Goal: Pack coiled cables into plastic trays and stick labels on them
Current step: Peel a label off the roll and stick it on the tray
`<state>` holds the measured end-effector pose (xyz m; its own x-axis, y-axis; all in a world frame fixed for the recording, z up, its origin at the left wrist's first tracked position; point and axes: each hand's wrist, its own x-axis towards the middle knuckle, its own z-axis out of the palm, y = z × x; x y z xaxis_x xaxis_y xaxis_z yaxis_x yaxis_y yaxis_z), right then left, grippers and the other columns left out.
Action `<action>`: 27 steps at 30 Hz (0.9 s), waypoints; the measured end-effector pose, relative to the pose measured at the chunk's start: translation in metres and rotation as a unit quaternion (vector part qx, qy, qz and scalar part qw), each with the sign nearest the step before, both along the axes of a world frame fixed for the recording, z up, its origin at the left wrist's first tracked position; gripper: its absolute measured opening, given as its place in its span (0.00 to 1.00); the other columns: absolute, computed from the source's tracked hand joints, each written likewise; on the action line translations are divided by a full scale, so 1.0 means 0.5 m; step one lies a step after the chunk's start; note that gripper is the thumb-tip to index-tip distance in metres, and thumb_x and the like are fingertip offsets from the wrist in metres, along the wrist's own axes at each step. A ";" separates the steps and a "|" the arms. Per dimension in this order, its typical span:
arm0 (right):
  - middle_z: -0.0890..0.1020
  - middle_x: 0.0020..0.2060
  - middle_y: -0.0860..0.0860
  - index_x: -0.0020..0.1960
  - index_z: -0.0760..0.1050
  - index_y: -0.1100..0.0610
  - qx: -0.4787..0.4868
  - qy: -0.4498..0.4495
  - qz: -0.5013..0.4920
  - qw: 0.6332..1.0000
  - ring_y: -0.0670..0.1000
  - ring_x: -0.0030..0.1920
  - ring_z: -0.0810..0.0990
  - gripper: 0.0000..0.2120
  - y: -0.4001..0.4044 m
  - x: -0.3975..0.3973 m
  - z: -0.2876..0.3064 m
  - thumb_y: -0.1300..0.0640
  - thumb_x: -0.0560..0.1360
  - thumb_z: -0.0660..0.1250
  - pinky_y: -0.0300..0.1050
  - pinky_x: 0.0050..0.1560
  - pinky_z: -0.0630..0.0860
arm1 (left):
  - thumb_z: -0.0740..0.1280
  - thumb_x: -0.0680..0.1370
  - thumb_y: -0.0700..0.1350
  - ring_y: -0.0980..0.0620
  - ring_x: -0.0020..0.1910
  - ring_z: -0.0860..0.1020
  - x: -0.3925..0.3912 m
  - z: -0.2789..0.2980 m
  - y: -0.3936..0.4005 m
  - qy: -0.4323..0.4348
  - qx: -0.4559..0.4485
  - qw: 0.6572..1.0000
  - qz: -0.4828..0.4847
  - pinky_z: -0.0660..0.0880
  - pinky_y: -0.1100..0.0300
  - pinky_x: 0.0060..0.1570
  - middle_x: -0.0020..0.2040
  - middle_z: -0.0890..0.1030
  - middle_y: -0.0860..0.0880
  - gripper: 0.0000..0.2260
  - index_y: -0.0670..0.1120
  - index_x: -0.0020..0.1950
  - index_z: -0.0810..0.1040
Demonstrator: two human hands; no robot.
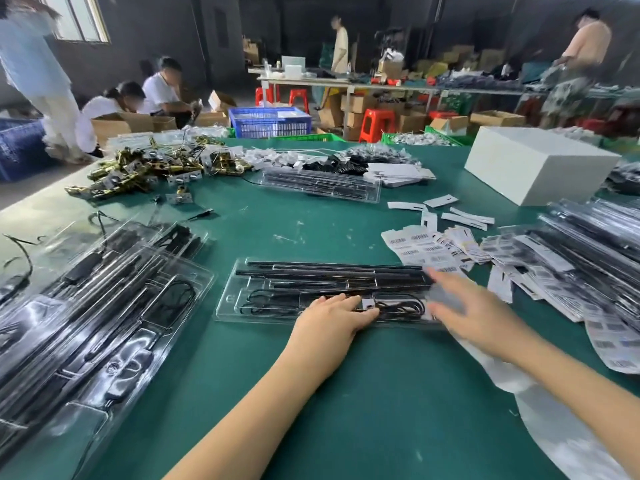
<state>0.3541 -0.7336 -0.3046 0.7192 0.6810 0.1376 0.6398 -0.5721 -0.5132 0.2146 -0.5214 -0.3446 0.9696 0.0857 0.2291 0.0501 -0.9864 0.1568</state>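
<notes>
Right hand [464,306] motion-blurred, hiding the tray's [235,289] end.

Glossy clear plastic tray [239,289]

Labels [429,249] right of tray [239,292]
</notes>
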 end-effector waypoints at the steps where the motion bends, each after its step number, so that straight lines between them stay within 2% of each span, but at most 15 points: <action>1: 0.71 0.70 0.48 0.75 0.63 0.51 -0.016 -0.003 -0.093 0.996 0.49 0.68 0.70 0.28 -0.017 0.017 0.012 0.48 0.77 0.66 0.37 0.62 0.64 | 0.56 0.82 0.41 0.49 0.71 0.66 0.004 -0.002 -0.003 -0.007 0.007 1.000 0.008 0.61 0.53 0.70 0.72 0.69 0.50 0.23 0.60 0.74 0.64; 3: 0.72 0.69 0.55 0.73 0.66 0.57 -0.158 0.004 -0.229 0.960 0.56 0.66 0.73 0.35 -0.048 0.038 0.027 0.39 0.74 0.67 0.45 0.59 0.70 | 0.57 0.80 0.38 0.47 0.65 0.71 0.009 -0.004 -0.012 -0.034 0.033 0.999 0.020 0.66 0.54 0.62 0.66 0.73 0.49 0.26 0.58 0.75 0.61; 4: 0.73 0.69 0.56 0.71 0.66 0.58 -0.209 0.024 -0.251 0.945 0.57 0.66 0.73 0.37 -0.060 0.045 0.024 0.36 0.71 0.69 0.47 0.59 0.71 | 0.58 0.79 0.38 0.47 0.62 0.72 0.011 -0.006 -0.017 -0.044 0.052 0.997 0.025 0.67 0.55 0.57 0.62 0.74 0.50 0.28 0.58 0.75 0.59; 5: 0.74 0.67 0.57 0.70 0.68 0.58 -0.216 0.052 -0.259 0.940 0.57 0.64 0.74 0.38 -0.069 0.052 0.018 0.36 0.69 0.71 0.47 0.58 0.71 | 0.58 0.78 0.37 0.48 0.60 0.73 0.014 -0.010 -0.019 -0.048 0.062 0.996 0.030 0.67 0.56 0.54 0.59 0.74 0.51 0.29 0.58 0.76 0.57; 6: 0.77 0.61 0.58 0.65 0.71 0.59 -0.187 0.083 -0.264 0.942 0.57 0.60 0.76 0.36 -0.075 0.059 0.015 0.38 0.67 0.74 0.47 0.54 0.72 | 0.58 0.78 0.38 0.49 0.59 0.73 0.017 -0.013 -0.021 -0.048 0.064 0.996 0.035 0.67 0.57 0.53 0.59 0.74 0.52 0.29 0.58 0.76 0.57; 8: 0.80 0.47 0.57 0.51 0.76 0.59 -0.109 0.123 -0.269 0.949 0.57 0.46 0.77 0.25 -0.080 0.061 0.014 0.44 0.64 0.79 0.47 0.44 0.70 | 0.58 0.79 0.38 0.49 0.60 0.72 0.023 -0.015 -0.023 -0.045 0.057 0.996 0.041 0.67 0.57 0.53 0.59 0.74 0.52 0.28 0.58 0.75 0.58; 9: 0.80 0.44 0.56 0.47 0.77 0.59 -0.086 0.130 -0.271 0.950 0.57 0.45 0.77 0.22 -0.079 0.062 0.012 0.47 0.63 0.80 0.48 0.44 0.70 | 0.58 0.79 0.38 0.49 0.60 0.72 0.025 -0.015 -0.024 -0.046 0.053 0.997 0.046 0.67 0.57 0.53 0.59 0.74 0.52 0.28 0.59 0.75 0.58; 11: 0.80 0.45 0.56 0.48 0.77 0.60 -0.046 0.131 -0.279 0.950 0.58 0.48 0.79 0.20 -0.070 0.069 0.010 0.54 0.63 0.81 0.50 0.50 0.73 | 0.57 0.78 0.38 0.49 0.61 0.72 0.025 -0.015 -0.027 -0.041 0.051 0.996 0.053 0.67 0.56 0.54 0.59 0.74 0.52 0.28 0.59 0.75 0.58; 13: 0.80 0.46 0.59 0.51 0.75 0.63 -0.014 0.151 -0.286 0.946 0.60 0.48 0.79 0.20 -0.058 0.079 0.014 0.58 0.65 0.80 0.51 0.50 0.76 | 0.57 0.78 0.37 0.49 0.62 0.72 0.029 -0.017 -0.026 -0.036 0.054 0.996 0.057 0.67 0.56 0.55 0.60 0.74 0.52 0.29 0.58 0.76 0.57; 16: 0.81 0.44 0.61 0.60 0.75 0.65 0.045 0.197 -0.281 0.938 0.55 0.35 0.77 0.21 -0.051 0.111 0.043 0.66 0.69 0.76 0.43 0.36 0.75 | 0.57 0.79 0.38 0.49 0.63 0.72 0.040 -0.021 -0.026 -0.033 0.040 0.996 0.068 0.67 0.56 0.56 0.60 0.75 0.53 0.27 0.59 0.75 0.59; 20: 0.82 0.44 0.61 0.59 0.79 0.62 0.066 0.137 -0.266 0.952 0.51 0.33 0.71 0.13 -0.059 0.163 0.120 0.67 0.74 0.70 0.37 0.27 0.64 | 0.58 0.80 0.40 0.50 0.60 0.72 0.058 -0.021 -0.025 -0.049 0.014 0.994 0.095 0.66 0.58 0.57 0.57 0.76 0.54 0.24 0.60 0.73 0.63; 22: 0.81 0.44 0.60 0.58 0.80 0.61 0.084 0.135 -0.245 0.956 0.52 0.33 0.70 0.12 -0.061 0.169 0.148 0.66 0.76 0.68 0.35 0.22 0.63 | 0.57 0.80 0.40 0.51 0.61 0.72 0.065 -0.020 -0.024 -0.051 -0.001 0.993 0.105 0.65 0.57 0.61 0.58 0.76 0.55 0.24 0.61 0.72 0.65; 23: 0.80 0.44 0.59 0.58 0.80 0.59 0.081 0.129 -0.227 0.962 0.52 0.34 0.70 0.11 -0.058 0.162 0.153 0.64 0.76 0.67 0.34 0.23 0.64 | 0.57 0.80 0.41 0.51 0.63 0.71 0.068 -0.019 -0.027 -0.049 -0.005 0.993 0.109 0.64 0.56 0.63 0.59 0.76 0.55 0.23 0.61 0.72 0.65; 25: 0.80 0.44 0.56 0.55 0.80 0.58 0.025 0.114 -0.194 0.974 0.54 0.37 0.71 0.09 -0.045 0.139 0.138 0.57 0.76 0.69 0.39 0.33 0.67 | 0.57 0.80 0.42 0.50 0.66 0.70 0.070 -0.014 -0.035 -0.037 -0.012 0.992 0.118 0.63 0.52 0.67 0.62 0.76 0.54 0.22 0.60 0.72 0.66; 27: 0.76 0.39 0.56 0.48 0.79 0.63 -0.068 0.116 -0.190 0.972 0.54 0.37 0.70 0.16 -0.027 0.112 0.092 0.49 0.75 0.69 0.43 0.38 0.66 | 0.56 0.80 0.45 0.48 0.67 0.70 0.070 -0.010 -0.044 -0.029 -0.020 0.991 0.132 0.61 0.49 0.69 0.64 0.76 0.53 0.21 0.59 0.72 0.68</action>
<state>0.4099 -0.7471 -0.2588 0.9238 0.3596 -0.1317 0.2438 -0.8175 -0.5218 0.2498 -0.5436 -0.3495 0.8980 0.3436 0.2748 0.2945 -0.9335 0.2048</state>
